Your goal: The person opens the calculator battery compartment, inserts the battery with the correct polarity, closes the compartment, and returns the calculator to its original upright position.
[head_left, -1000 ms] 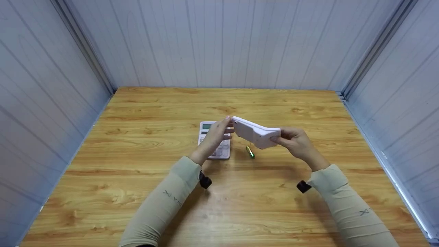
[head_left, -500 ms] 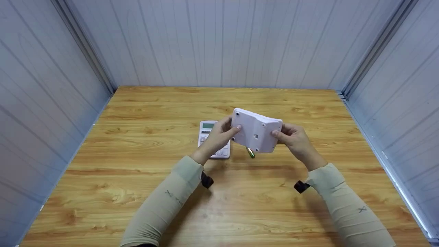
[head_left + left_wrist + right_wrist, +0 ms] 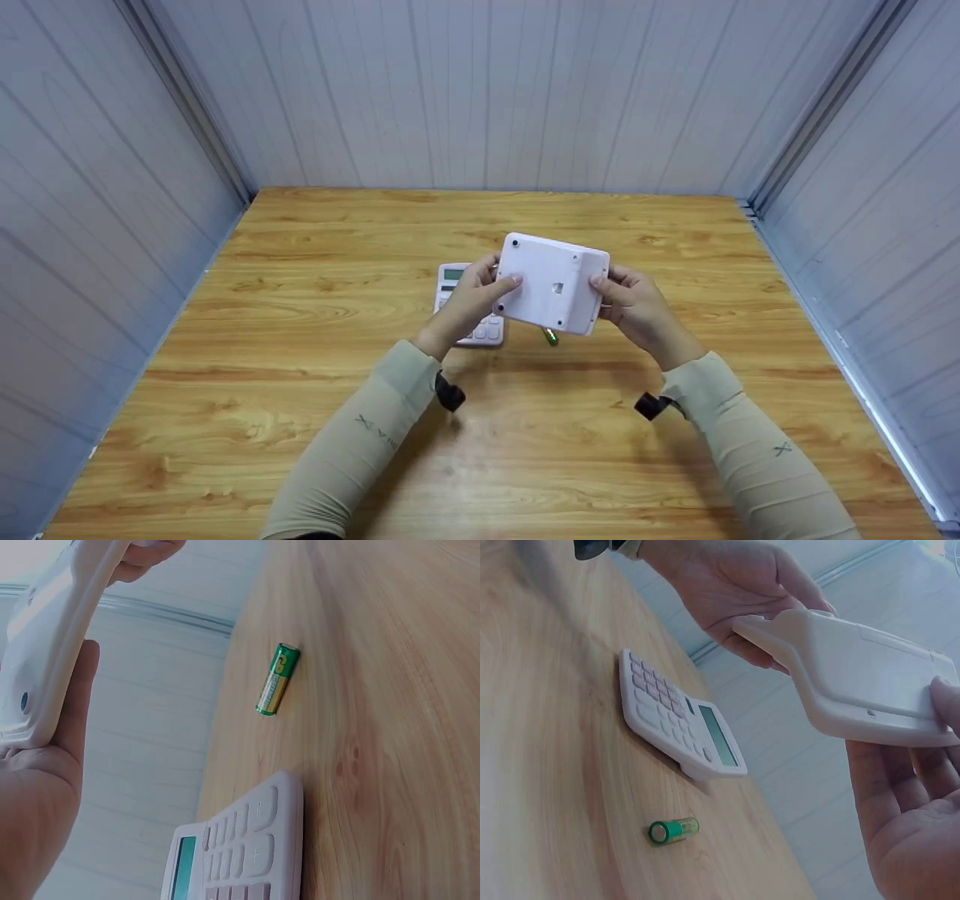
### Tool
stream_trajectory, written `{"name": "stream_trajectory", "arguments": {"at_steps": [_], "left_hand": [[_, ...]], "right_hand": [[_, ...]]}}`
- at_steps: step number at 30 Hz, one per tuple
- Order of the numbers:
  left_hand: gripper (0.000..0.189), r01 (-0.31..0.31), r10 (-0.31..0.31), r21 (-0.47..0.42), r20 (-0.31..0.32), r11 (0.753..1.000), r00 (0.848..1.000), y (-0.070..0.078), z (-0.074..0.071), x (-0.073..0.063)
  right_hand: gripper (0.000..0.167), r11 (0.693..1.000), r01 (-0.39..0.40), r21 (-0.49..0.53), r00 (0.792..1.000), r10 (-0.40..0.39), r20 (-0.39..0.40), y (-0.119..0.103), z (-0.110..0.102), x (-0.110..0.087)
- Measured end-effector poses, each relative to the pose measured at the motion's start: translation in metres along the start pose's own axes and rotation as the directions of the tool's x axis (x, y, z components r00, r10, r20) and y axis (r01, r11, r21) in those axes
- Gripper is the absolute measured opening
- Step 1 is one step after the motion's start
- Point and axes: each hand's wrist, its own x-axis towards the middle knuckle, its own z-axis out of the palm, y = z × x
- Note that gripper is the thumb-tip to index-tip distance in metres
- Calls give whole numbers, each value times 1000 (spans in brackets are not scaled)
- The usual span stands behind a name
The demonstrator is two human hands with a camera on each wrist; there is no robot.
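A white device, likely of hard hollow plastic, is held up above the bench, its back turned toward the head camera. It should be light and stiff, with no give worth minding; the smooth casing may slip a little in dry fingers, and a drop could crack it. The side edges at nine and three o'clock look the best places to take hold, thumbs on the back and fingers behind.

That is how it is held: the left hand pinches the nine o'clock edge and the right hand pinches the three o'clock edge, each thumb on the back and the fingers mostly hidden behind. The left forearm reaches in from about seven o'clock, the right forearm from about five, both raised off the bench near the wrists.

On the bench, a calculator lies between eight and nine o'clock of the device, partly covered by the left hand. A green-and-gold battery lies on its side near six o'clock, apart from the calculator.
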Motion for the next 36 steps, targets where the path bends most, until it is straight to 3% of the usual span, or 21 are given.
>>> {"name": "stream_trajectory", "arguments": {"at_steps": [4,12,18,24,29,33,36], "left_hand": [[52,23,-22,-51,15,998,1000,1,0,0],[51,80,-86,-167,-31,983,996,-1,-4,-1],[54,93,-95,-182,-4,979,995,-2,-12,-7],[52,53,-62,-172,-45,984,997,-3,-20,-10],[51,32,-50,-151,-114,988,992,-4,-23,-12],[51,5,-26,-129,-156,992,987,-3,-24,-13],[49,-14,-4,-103,-178,995,984,-3,-24,-14]], "right_hand": [[19,999,-39,24,999,38,10,1,2,3],[18,997,-68,44,998,69,-15,3,10,10],[20,998,-61,-8,998,61,-31,3,18,12],[27,996,4,-89,988,-17,-155,4,34,16],[42,969,80,-234,952,-145,-271,7,48,20],[41,930,132,-342,931,-236,-280,8,56,21],[40,903,148,-404,928,-268,-257,8,62,20]]}}
